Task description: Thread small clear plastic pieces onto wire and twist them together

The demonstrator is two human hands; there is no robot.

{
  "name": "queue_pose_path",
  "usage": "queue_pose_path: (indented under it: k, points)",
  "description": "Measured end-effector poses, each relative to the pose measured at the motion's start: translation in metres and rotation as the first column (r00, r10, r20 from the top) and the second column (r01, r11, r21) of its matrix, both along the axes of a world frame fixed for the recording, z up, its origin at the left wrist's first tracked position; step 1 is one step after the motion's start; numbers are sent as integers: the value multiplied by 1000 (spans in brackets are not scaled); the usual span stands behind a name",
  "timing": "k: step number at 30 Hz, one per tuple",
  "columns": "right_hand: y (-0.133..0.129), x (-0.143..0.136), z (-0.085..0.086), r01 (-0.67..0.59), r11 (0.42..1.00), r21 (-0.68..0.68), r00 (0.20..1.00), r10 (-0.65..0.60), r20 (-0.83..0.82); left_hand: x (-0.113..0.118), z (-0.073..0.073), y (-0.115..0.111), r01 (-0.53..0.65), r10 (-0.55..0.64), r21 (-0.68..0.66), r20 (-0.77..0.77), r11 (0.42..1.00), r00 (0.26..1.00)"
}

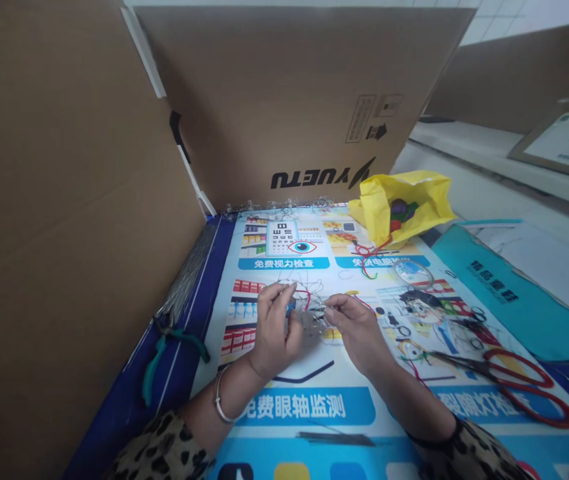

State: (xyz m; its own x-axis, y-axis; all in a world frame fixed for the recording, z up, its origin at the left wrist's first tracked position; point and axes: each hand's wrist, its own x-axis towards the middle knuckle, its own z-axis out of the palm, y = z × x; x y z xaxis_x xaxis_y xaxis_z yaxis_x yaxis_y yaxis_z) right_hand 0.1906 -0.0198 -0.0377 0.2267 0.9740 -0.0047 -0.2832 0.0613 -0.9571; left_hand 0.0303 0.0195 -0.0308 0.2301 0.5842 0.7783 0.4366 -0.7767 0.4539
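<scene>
Both hands are over the printed sheet at the middle of the head view. My left hand [277, 330], with a silver bangle at the wrist, has its fingers bent around part of a thin wire piece [317, 313]. From the right, my right hand [362, 333] pinches the same wire piece between thumb and forefinger. Loose fine wires [309, 283] spread just beyond the fingertips, with a red strand [308, 299] among them. The exact shape of the held piece is too small to make out.
Teal-handled pliers [164, 347] lie at left beside a bundle of wires [187, 280]. Red-handled scissors [519, 373] lie at right, near small black scissors [474, 319]. A yellow bag [414, 193] holds coloured spools. Cardboard walls [284, 100] stand behind and left. Short wires [337, 439] lie in front.
</scene>
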Motion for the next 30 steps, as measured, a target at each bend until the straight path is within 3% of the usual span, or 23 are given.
queue_pose_path:
  k: [7, 19, 30]
  points:
    - [1, 0, -6, 16, 1000, -19, 999, -16, 32, 0, -1, 1, 18, -18, -15, -3, 1000, 1000]
    - [0, 9, -10, 49, 999, 11, 951, -50, 304, 2, -9, 5, 28, -29, -31, -34, 999, 999]
    - [-2, 8, -6, 44, 999, 27, 944, -51, 327, 4, -8, 1, 33, -37, -34, -113, 999, 993]
